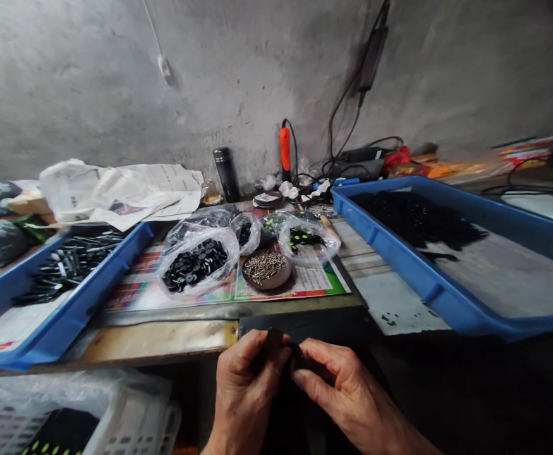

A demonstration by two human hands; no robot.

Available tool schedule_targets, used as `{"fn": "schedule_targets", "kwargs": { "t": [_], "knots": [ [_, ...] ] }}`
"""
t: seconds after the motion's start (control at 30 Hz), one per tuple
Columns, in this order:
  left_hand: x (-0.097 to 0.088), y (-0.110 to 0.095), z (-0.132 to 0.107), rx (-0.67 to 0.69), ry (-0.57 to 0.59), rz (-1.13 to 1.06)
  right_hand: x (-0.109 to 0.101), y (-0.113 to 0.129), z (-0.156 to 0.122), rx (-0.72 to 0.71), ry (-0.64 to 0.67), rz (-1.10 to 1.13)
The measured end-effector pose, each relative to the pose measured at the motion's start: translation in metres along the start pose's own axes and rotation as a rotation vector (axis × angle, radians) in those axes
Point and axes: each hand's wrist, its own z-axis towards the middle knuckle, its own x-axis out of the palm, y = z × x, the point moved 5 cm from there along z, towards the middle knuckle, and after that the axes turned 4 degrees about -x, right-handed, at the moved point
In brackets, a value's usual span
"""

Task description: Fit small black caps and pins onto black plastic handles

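Note:
My left hand [245, 388] and my right hand [347, 392] meet just below the front edge of the workbench, fingers closed together on a small black part [283, 346] held between them. The part is dark and mostly hidden by my fingertips, so its shape is unclear. Straight ahead on the bench sit a round dish of small metal screws [267, 268] and a clear bag of black round parts [195, 262]. Two smaller bags hold black pieces [245, 232] and black-and-green pieces [304, 239].
A blue tray of long black parts [74, 287] lies at the left, a larger blue tray with a heap of black parts [413, 275] at the right. An orange-handled tool [284, 151], a dark flask [225, 174], cables and crumpled paper [119, 189] line the wall. A white basket [129, 417] sits low left.

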Motion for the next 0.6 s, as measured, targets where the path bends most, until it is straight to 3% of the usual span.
{"fn": "schedule_targets", "kwargs": {
  "t": [0.2,0.4,0.6],
  "knots": [
    [-0.001,-0.020,0.001,0.217,0.079,0.205,0.004,0.001,0.001,0.011,0.084,0.028],
    [-0.003,-0.013,0.001,0.169,0.147,0.210,0.009,-0.003,0.000,0.059,0.118,0.089],
    [-0.005,-0.002,0.006,0.102,0.122,0.100,0.015,-0.012,-0.001,0.106,0.130,0.105]
  ]
}}
